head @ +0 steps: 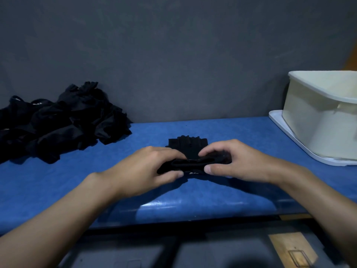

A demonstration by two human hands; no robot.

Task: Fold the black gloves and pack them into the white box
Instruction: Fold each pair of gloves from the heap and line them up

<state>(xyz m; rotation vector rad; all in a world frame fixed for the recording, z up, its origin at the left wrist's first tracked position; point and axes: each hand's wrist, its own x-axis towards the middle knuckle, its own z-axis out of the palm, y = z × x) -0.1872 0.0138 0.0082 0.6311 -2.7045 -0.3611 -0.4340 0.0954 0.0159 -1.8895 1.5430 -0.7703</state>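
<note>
- Mid-fold here: one black glove point(188, 145) lies in the middle of the blue bench point(241, 136), fingers pointing away from the person, with its near edge turned up into a thick roll.
- Judging by that roll, the fold is only part done; the far half lies flat on the surface.
- Plenty left to do: a heaped pile of gloves point(63, 120) sits unfolded at the far left of the bench, well apart from the work.
- The white box point(324, 117) stands at the far right on a white tray point(279, 122). Its floor is hidden from this angle, so there's no telling whether anything is packed yet.
- Left hand point(146, 169): palm down, thumb tucked under the roll and fingers curled over the top, pinching the glove's left end.
- Right hand point(233, 161): mirror image, thumb at the near edge, fingers arched over the roll, gripping the right end.
- The two hands sit close together, fingertips almost meeting over the glove's middle, both forearms angling in from the bottom corners.
- To my eye, finishing this fold comes next, then the carry right to the box.
</note>
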